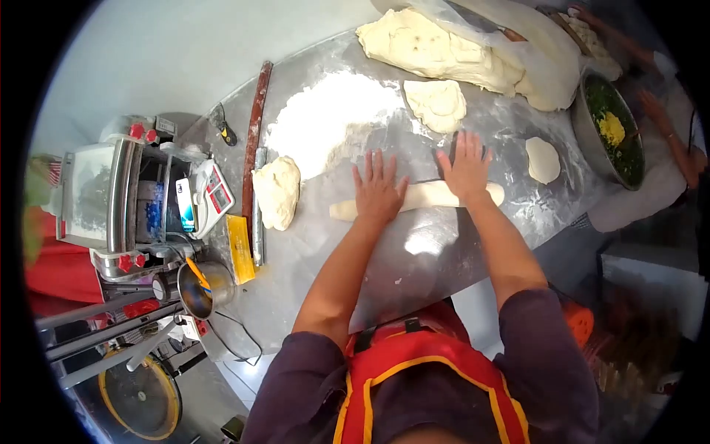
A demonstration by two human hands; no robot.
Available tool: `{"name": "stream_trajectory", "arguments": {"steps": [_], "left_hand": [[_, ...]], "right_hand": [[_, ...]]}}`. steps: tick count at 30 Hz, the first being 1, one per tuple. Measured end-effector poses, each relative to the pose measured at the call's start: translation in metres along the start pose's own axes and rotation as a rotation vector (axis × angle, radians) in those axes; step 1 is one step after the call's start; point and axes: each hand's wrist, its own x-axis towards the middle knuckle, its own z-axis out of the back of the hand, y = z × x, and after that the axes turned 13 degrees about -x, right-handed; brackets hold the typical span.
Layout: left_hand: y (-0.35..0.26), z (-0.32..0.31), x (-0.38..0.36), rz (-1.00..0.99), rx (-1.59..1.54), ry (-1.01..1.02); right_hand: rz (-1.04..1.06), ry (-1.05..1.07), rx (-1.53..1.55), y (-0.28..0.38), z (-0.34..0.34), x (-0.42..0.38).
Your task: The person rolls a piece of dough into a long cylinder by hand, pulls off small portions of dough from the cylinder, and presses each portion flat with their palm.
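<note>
A long roll of dough (429,195) lies crosswise on the grey table (310,274). My left hand (379,189) is flat on its left part, fingers spread and pointing away from me. My right hand (467,169) rests on the roll nearer its right end, also with fingers spread. Both ends of the roll stick out past my hands. Beyond my right hand sits a small lump of dough (435,105). Another lump (276,194) is to the left, and a flat dough piece (543,160) is to the right.
White flour (325,118) covers the far table. Behind it lies a large dough mass (444,55), partly under plastic. A metal bowl (583,133) of green and yellow filling stands right, near another person's hand. Left are a red rod (257,140), yellow scraper (240,249), scale (214,198) and metal pot (222,285).
</note>
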Motion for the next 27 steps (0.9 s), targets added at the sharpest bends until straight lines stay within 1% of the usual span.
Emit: {"name": "stream_trajectory", "arguments": {"steps": [1, 2, 4, 6, 8, 9, 11, 12, 14, 16, 18, 20, 21, 24, 25, 26, 27], "left_hand": [[0.002, 0.003, -0.003, -0.039, -0.019, 0.08], [0.003, 0.005, -0.008, -0.074, -0.044, 0.16], [-0.005, 0.021, -0.046, -0.132, -0.202, 0.295], [-0.021, 0.032, -0.092, -0.181, -0.161, 0.254], [-0.037, 0.037, -0.13, -0.186, -0.14, 0.326], [-0.039, 0.034, -0.143, -0.193, -0.115, 0.32], [-0.035, 0.02, -0.155, -0.206, -0.06, 0.304], [-0.035, 0.018, -0.147, -0.186, -0.051, 0.264], [-0.029, 0.007, -0.106, -0.146, -0.031, 0.182], [-0.023, 0.002, -0.053, -0.023, -0.034, 0.13], [-0.018, 0.002, -0.005, 0.096, -0.021, 0.037], [-0.005, -0.004, 0.022, 0.075, 0.047, -0.036], [-0.001, -0.004, 0.024, 0.066, 0.08, -0.068], [-0.008, 0.016, -0.016, 0.013, -0.087, 0.283], [-0.013, 0.023, -0.039, -0.062, -0.166, 0.272], [-0.02, 0.025, -0.067, -0.149, -0.124, 0.172], [-0.032, 0.032, -0.088, -0.135, -0.169, 0.18]], "right_hand": [[0.009, -0.03, -0.037, -0.005, 0.001, -0.005], [0.112, 0.027, 0.004, -0.012, 0.003, -0.021], [0.321, 0.122, 0.071, -0.031, 0.026, -0.068], [0.43, 0.059, 0.196, -0.054, 0.048, -0.123], [0.448, 0.001, 0.266, -0.068, 0.041, -0.184], [0.446, 0.044, 0.258, -0.071, 0.044, -0.191], [0.445, 0.123, 0.244, -0.073, 0.049, -0.191], [0.414, 0.079, 0.236, -0.071, 0.045, -0.18], [0.351, -0.011, 0.218, -0.063, 0.03, -0.123], [0.247, 0.082, 0.094, -0.055, 0.022, -0.059], [0.117, -0.136, 0.063, -0.049, -0.007, -0.012], [0.054, -0.161, -0.004, -0.045, -0.017, 0.013], [0.022, -0.17, -0.037, -0.044, -0.019, 0.015], [0.419, -0.019, 0.091, -0.06, -0.002, -0.034], [0.457, -0.011, 0.129, -0.067, 0.018, -0.056], [0.495, 0.003, 0.17, -0.074, 0.036, -0.082], [0.47, -0.04, 0.154, -0.077, 0.036, -0.112]]}}
